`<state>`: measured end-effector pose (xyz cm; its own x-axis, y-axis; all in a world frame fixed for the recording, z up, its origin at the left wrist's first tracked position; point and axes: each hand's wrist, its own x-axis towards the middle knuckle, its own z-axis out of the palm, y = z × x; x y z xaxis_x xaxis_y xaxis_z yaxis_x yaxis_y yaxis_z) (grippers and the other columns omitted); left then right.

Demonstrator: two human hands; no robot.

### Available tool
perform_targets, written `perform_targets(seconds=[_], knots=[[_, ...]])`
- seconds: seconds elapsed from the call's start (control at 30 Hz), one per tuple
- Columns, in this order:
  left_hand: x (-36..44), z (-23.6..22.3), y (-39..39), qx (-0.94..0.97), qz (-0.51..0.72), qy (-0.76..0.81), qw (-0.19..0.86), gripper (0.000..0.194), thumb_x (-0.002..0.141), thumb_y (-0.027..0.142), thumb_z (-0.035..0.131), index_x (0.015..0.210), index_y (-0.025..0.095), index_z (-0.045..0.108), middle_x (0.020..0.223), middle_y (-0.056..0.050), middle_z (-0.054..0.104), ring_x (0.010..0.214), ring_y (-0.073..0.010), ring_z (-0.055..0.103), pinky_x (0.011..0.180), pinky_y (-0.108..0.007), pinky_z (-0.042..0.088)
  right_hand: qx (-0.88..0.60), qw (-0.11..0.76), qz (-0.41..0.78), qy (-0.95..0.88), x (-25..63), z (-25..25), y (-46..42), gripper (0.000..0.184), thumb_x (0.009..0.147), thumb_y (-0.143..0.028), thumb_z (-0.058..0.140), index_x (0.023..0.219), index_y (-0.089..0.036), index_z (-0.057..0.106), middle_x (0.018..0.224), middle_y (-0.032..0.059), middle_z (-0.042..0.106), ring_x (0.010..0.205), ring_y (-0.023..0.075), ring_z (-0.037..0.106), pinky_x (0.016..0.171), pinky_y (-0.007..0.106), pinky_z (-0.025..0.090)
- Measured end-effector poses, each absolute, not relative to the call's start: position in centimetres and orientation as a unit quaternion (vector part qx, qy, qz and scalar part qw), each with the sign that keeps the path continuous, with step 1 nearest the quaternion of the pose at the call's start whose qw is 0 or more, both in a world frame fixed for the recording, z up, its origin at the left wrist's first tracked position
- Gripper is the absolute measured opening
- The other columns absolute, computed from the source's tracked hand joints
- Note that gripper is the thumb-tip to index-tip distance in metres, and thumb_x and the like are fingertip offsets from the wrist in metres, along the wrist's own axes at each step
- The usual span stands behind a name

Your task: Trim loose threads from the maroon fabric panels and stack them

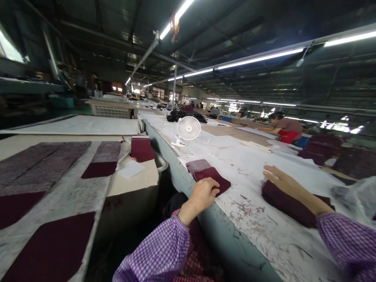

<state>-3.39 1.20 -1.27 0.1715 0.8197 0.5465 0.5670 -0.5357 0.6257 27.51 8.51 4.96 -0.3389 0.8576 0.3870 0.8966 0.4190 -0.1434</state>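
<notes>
My left hand (202,196) is at the near edge of the table, its fingers curled and closed on a small maroon fabric piece (221,182). A speckled grey-purple fabric piece (198,165) lies partly under the maroon one. My right hand (280,179) is over a folded dark maroon fabric stack (289,205), fingers stretched out and nothing in them. Whether its palm touches the stack is hard to tell. The forearm hides part of that stack.
A small white fan (188,128) stands farther along the table. On the left table lie speckled fabric panels (53,156) and a maroon stack (141,150). Clear plastic (357,197) sits at right, with lint on the white table cover (249,219). A co-worker (288,127) bends over farther back.
</notes>
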Motion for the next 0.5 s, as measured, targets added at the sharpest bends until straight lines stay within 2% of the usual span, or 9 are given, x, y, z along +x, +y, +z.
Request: perform_targets(seconds=[0.1, 0.17, 0.23, 0.33, 0.43, 0.5], knots=[[-5.0, -1.6, 1.4, 0.614, 0.623, 0.438, 0.207, 0.018, 0.085, 0.016, 0.049, 0.092, 0.017, 0.065, 0.091, -0.004, 0.068, 0.083, -0.0151, 0.063, 0.077, -0.027, 0.050, -0.400, 0.133, 0.016, -0.907, 20.9, 6.0, 7.0, 0.041, 0.092, -0.044, 0.043, 0.119, -0.019, 0.061, 0.125, 0.0120, 0.060, 0.120, 0.0251, 0.050, 0.104, 0.039, 0.036], [-6.1, -2.0, 1.3, 0.538, 0.677, 0.453, 0.219, 0.018, 0.086, 0.018, 0.047, 0.090, 0.015, 0.065, 0.086, -0.005, 0.069, 0.081, -0.0153, 0.063, 0.075, -0.027, 0.050, -0.302, 0.090, 0.019, -0.949, 16.7, 5.6, 5.2, 0.040, 0.088, -0.046, 0.050, 0.115, -0.019, 0.063, 0.124, 0.0104, 0.060, 0.118, 0.0243, 0.051, 0.103, 0.038, 0.036], [-6.9, -2.5, 1.2, 0.515, 0.680, 0.472, 0.222, 0.017, 0.085, 0.019, 0.049, 0.088, 0.016, 0.066, 0.083, -0.004, 0.069, 0.078, -0.0153, 0.063, 0.072, -0.027, 0.050, -0.264, 0.069, 0.022, -0.962, 13.6, 4.8, 3.7, 0.043, 0.085, -0.049, 0.054, 0.117, -0.021, 0.060, 0.122, 0.0091, 0.061, 0.113, 0.0234, 0.054, 0.098, 0.038, 0.041], [-7.5, -3.5, 1.2, 0.517, 0.668, 0.490, 0.216, 0.016, 0.084, 0.018, 0.050, 0.087, 0.017, 0.066, 0.084, -0.004, 0.069, 0.077, -0.0151, 0.063, 0.071, -0.027, 0.050, -0.289, 0.074, -0.005, -0.954, 11.2, 3.7, 2.7, 0.041, 0.081, -0.047, 0.059, 0.113, -0.022, 0.059, 0.113, 0.0078, 0.063, 0.101, 0.0233, 0.058, 0.086, 0.038, 0.046], [-7.6, -4.2, 1.4, 0.518, 0.664, 0.497, 0.208, 0.017, 0.085, 0.017, 0.049, 0.090, 0.017, 0.066, 0.087, -0.004, 0.069, 0.079, -0.0150, 0.064, 0.072, -0.027, 0.050, -0.296, 0.109, 0.008, -0.949, 10.5, 3.1, 3.2, 0.021, 0.087, -0.038, 0.052, 0.095, -0.022, 0.063, 0.102, 0.0053, 0.065, 0.093, 0.0205, 0.059, 0.082, 0.034, 0.044], [-7.7, -4.4, 1.4, 0.517, 0.664, 0.502, 0.200, 0.018, 0.085, 0.017, 0.048, 0.091, 0.017, 0.065, 0.087, -0.003, 0.069, 0.079, -0.0148, 0.063, 0.072, -0.027, 0.050, -0.303, 0.142, 0.079, -0.939, 10.4, 2.8, 3.8, 0.022, 0.090, -0.034, 0.047, 0.085, -0.021, 0.064, 0.095, 0.0038, 0.066, 0.086, 0.0181, 0.059, 0.079, 0.031, 0.043]])
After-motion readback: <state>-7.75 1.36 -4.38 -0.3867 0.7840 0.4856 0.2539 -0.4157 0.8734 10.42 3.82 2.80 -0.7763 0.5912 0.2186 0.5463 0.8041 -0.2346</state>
